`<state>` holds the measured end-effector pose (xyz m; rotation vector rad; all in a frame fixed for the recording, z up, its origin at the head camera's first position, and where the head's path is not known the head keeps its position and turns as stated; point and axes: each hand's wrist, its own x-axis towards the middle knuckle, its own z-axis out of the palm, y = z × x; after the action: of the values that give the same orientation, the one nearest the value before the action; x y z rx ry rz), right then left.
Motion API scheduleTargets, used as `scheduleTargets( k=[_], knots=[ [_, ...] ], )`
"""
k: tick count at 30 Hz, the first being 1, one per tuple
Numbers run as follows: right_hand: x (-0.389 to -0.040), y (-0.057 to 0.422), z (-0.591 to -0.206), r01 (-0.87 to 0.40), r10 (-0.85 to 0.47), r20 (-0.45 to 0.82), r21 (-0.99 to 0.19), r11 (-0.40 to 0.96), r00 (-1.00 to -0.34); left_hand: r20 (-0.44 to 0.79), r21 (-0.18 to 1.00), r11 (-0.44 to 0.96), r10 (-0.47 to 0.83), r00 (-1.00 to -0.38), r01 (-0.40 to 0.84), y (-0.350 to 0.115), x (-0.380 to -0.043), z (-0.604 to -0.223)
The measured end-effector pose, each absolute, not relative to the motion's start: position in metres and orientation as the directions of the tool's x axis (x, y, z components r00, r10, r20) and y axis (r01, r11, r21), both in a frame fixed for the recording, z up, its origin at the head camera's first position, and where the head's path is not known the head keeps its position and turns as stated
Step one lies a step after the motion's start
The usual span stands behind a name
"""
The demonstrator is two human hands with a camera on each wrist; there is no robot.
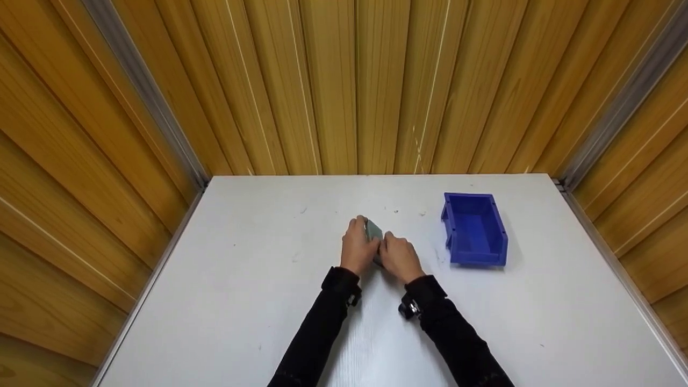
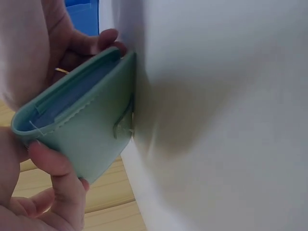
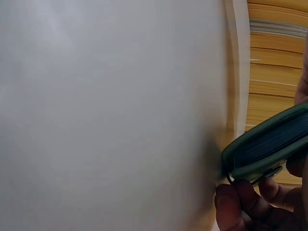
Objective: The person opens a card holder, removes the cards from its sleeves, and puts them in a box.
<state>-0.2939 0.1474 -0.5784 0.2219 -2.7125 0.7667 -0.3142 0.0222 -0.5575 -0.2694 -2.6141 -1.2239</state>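
A pale green card wallet [image 2: 91, 120] with stitched edges and a small strap on its face stands on edge, close over the white table. Along its left side, my left hand [image 1: 358, 248] grips it, with a thumb and curled fingers [image 2: 57, 168] at its lower corner in the left wrist view. My right hand [image 1: 399, 257] holds the near right end. In the right wrist view its curled fingers [image 3: 231, 207] meet the corner of the wallet [image 3: 260, 149], beside the strap and a round snap. The open edge shows darker layers inside.
A blue plastic bin [image 1: 475, 231] stands to the right of my hands on the white table [image 1: 242, 301]. Wood-patterned panels [image 1: 355, 86] wall the table at the back and both sides, with grey metal strips at the corners. Black cuffs with small cameras cover both wrists.
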Motion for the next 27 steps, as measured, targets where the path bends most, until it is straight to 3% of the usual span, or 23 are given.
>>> scheduleTargets(
  k=[5,15,27],
  knots=[
    [-0.296,0.152,-0.579,-0.225,-0.086,0.291,-0.491,0.842,-0.953,0.316,0.718,0.634,0.072,-0.946,0.289,0.025,-0.314,-0.556],
    [-0.299,0.154,-0.581,-0.301,-0.138,0.405,-0.373,0.878,-0.904,0.321,0.696,0.651,0.096,-0.942,0.304,0.028,-0.314,-0.555],
    [-0.303,0.163,-0.583,-0.281,-0.127,0.357,-0.421,0.862,-0.925,0.311,0.700,0.651,0.092,-0.946,0.294,0.025,-0.313,-0.556]
  ],
)
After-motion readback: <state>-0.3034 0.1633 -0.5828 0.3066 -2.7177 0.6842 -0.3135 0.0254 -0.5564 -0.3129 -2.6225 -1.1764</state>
